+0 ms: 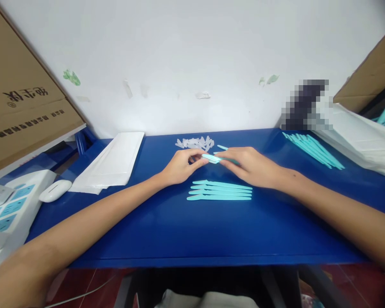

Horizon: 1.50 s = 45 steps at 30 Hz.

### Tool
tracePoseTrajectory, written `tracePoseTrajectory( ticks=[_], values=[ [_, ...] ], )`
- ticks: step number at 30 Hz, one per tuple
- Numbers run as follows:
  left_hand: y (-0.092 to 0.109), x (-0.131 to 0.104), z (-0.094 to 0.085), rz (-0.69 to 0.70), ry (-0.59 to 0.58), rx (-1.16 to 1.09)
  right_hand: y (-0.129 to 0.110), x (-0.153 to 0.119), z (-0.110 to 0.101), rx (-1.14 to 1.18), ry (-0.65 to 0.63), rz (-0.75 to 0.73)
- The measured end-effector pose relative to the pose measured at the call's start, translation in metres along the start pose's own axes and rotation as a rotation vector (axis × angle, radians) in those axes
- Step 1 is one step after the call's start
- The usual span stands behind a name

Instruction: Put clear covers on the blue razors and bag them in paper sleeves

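Note:
Above the middle of the blue table (167, 226), my two hands meet at a teal eyebrow razor (211, 158). My left hand (181, 166) pinches its head end between thumb and fingers; whether a cap is in that pinch I cannot make out. My right hand (256, 167) is closed round the handle side. Just in front of my hands, several teal razors (224, 190) lie in a neat row, heads to the left. Behind my left hand is a small heap of translucent blade caps (195, 143). Further teal razors (222, 147) show partly behind my right hand.
At the right lie a bundle of teal razors (314, 149) and a stack of white sleeves (368, 137). White sleeves (112, 160), a white oval case (55, 191) and a power strip (35, 184) are at the left. Cardboard boxes (28, 85) flank the table; a wall closes the back.

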<state>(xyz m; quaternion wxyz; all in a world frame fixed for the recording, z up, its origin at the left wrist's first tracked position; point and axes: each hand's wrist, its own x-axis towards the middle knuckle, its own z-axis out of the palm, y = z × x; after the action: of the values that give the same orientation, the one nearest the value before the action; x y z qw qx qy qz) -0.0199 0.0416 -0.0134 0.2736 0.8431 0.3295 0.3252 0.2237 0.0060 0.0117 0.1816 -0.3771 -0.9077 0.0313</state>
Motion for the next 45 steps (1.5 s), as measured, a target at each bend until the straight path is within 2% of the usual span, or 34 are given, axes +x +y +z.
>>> tracePoseTrajectory(
  ticks=[11,16,20,24,27,31,34,36,41,45],
  values=[
    [0.007,-0.003,-0.005,0.099,-0.12,0.086,-0.001,-0.002,-0.006,0.252,-0.139,-0.04],
    [0.006,-0.003,-0.007,0.058,-0.166,0.033,-0.003,0.0,-0.003,0.287,-0.147,-0.037],
    [0.005,0.003,-0.006,0.041,-0.242,-0.007,0.007,0.001,-0.007,0.167,-0.105,-0.082],
    [-0.001,0.008,-0.02,0.045,-0.272,0.011,0.034,-0.004,-0.013,-0.074,0.03,0.043],
    [-0.01,0.005,-0.039,0.055,-0.234,0.092,0.055,-0.007,-0.01,-0.18,0.055,0.13],
    [-0.023,-0.002,-0.055,0.121,-0.069,0.156,0.066,-0.008,-0.002,-0.177,-0.004,0.176],
    [-0.03,-0.004,-0.053,0.186,0.006,0.247,0.063,-0.007,0.0,-0.171,-0.023,0.202],
    [-0.033,-0.004,-0.048,0.188,0.009,0.331,0.059,-0.006,0.0,-0.189,-0.047,0.22],
    [-0.036,-0.002,-0.039,0.082,0.054,0.545,0.053,-0.007,-0.002,-0.203,-0.101,0.235],
    [-0.037,-0.003,-0.037,0.012,0.092,0.567,0.052,-0.007,-0.002,-0.194,-0.115,0.218]
  ],
)
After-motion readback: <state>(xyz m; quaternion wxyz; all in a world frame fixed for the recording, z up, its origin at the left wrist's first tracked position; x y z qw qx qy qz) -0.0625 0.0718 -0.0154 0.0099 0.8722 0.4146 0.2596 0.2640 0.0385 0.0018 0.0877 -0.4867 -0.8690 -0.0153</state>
